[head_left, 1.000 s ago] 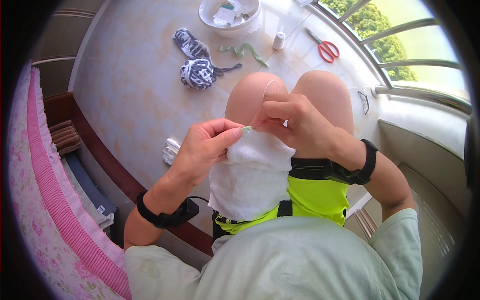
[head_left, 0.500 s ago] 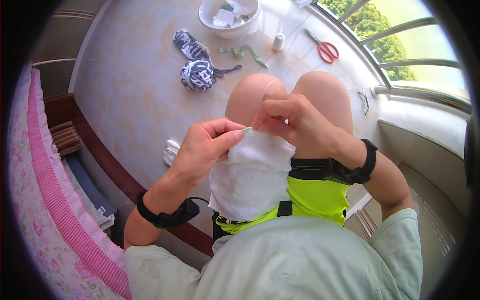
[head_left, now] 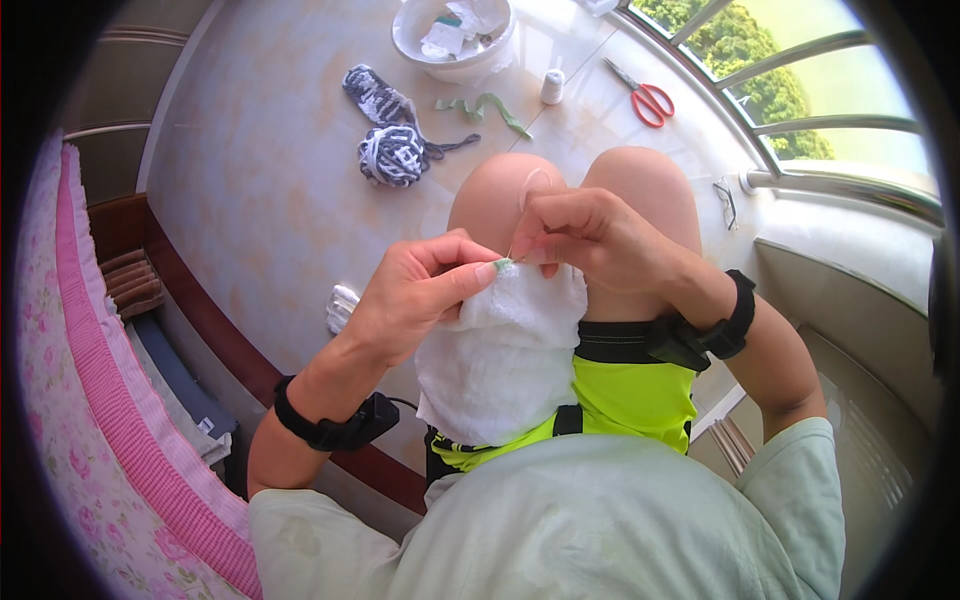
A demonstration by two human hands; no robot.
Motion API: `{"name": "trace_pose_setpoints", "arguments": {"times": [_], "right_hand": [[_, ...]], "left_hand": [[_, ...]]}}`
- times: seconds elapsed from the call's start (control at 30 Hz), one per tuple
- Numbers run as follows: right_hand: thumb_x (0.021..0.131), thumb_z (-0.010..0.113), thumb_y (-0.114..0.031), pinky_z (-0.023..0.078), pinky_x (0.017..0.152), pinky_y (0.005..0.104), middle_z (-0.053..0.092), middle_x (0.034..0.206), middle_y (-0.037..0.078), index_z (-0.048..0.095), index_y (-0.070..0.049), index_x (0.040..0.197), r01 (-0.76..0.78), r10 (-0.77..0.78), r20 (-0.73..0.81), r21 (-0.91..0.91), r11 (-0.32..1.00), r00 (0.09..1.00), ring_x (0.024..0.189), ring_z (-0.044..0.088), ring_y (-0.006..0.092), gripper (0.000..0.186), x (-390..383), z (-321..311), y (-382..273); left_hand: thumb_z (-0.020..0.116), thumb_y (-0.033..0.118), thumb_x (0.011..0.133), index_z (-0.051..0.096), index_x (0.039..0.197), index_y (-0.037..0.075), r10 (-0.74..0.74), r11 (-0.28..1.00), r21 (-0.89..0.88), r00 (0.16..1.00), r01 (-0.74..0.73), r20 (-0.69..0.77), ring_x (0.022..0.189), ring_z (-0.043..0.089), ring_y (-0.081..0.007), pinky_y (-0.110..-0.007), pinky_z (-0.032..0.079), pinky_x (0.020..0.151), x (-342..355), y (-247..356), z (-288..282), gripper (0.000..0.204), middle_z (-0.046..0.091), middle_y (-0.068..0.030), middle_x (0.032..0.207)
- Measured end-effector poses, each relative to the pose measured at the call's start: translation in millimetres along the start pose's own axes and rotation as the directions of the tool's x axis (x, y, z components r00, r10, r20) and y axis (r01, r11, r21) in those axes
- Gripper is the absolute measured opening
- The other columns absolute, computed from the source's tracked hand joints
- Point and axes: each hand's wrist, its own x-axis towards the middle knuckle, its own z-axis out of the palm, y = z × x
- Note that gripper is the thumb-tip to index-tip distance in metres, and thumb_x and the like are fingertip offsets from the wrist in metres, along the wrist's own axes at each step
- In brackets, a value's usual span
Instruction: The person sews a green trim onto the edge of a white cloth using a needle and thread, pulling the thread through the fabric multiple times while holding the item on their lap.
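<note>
We see white cloth point(head_left: 495, 360) on lap point(head_left: 630, 392), below grip, top edge in it. Left hand point(head_left: 415, 290): thumb and finger pinching that edge. Right hand point(head_left: 590, 235): just beside, fingertips pressed together. Red-handled scissors point(head_left: 637, 87): ahead-right of grip, well apart. Green scrap point(head_left: 502, 264): at left thumb tip. Fine strand point(head_left: 512, 249): in right fingertips; thread or needle, we cannot tell.

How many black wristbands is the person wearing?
2. One black wristband is on the left wrist, behind the left hand pinching the white cloth; the other is on the right wrist, behind the right hand. No others show.
</note>
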Motion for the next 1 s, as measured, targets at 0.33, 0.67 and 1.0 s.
{"name": "trace_pose_setpoints", "arguments": {"times": [0.33,0.67,1.0], "right_hand": [[0.08,0.069,-0.001,0.046,0.057,0.0258,0.059,0.086,0.002,0.063,-0.002,0.088,0.059,-0.074,-0.16,-0.097,0.994,0.984,0.069,0.058,0.0104,0.01,2.1,10.1,-9.9],[0.095,0.055,-0.015,0.04,0.043,0.0241,0.055,0.07,0.004,0.052,-0.003,0.09,0.277,-0.351,-0.354,-0.242,0.93,0.867,0.05,0.053,0.0119,0.013,3.7,38.6,-58.4],[0.104,0.027,-0.019,0.052,0.091,0.0432,0.03,0.06,-0.004,0.052,-0.001,0.11,0.514,-0.381,-0.36,0.43,0.742,0.852,0.051,0.036,0.0079,0.031,-24.0,-20.6,-87.3]], "left_hand": [[0.063,0.015,0.091,0.065,0.09,0.004,-0.022,0.998,-0.057,0.997,0.017,-0.08,0.057,0.04,-0.0007,-0.017,0.029,0.048,-4.4,-3.4,6.2,0.011,0.052,0.0061,0.07],[0.063,0.014,0.09,0.066,0.093,0.001,-0.07,0.997,-0.041,0.978,0.063,-0.197,0.056,0.041,-0.001,-0.017,0.031,0.048,-18.1,-8.2,8.7,0.014,0.055,0.0043,0.072],[0.059,0.013,0.091,0.065,0.1,-0.002,-0.154,0.987,-0.074,0.977,0.144,-0.146,0.078,0.061,-0.0081,-0.022,0.05,0.067,-20.3,-13.4,1.6,0.019,0.065,-0.0035,0.09]]}}
